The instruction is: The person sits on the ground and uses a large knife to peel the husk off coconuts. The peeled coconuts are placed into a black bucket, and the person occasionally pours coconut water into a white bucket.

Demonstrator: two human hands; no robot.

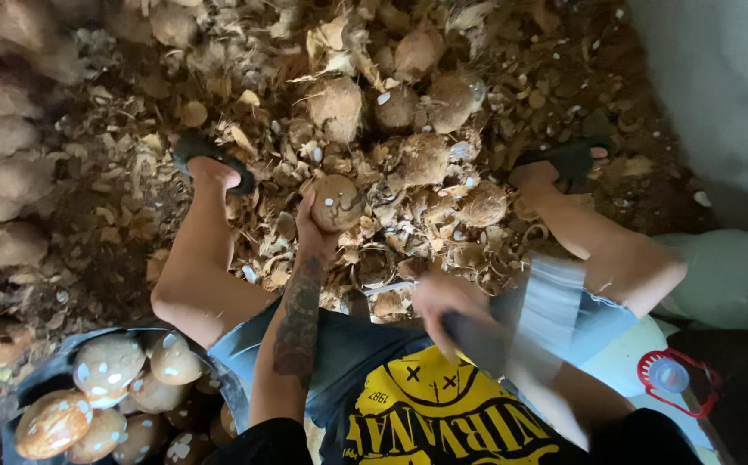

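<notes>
Coconut (337,202), husked: cupped in left hand (312,231); right hand (443,301) fisted on blurred cleaver (546,301) just beside; best struck clear of fingers; peeled nuts in basin (46,379).

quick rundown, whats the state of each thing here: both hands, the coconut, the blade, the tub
left hand: gripping the coconut from below
coconut: husked, held above the husk pile
right hand: closed on the blade handle, motion-blurred
blade: raised, blurred
tub: filled with peeled coconuts
husk pile: scattered over the ground
</notes>
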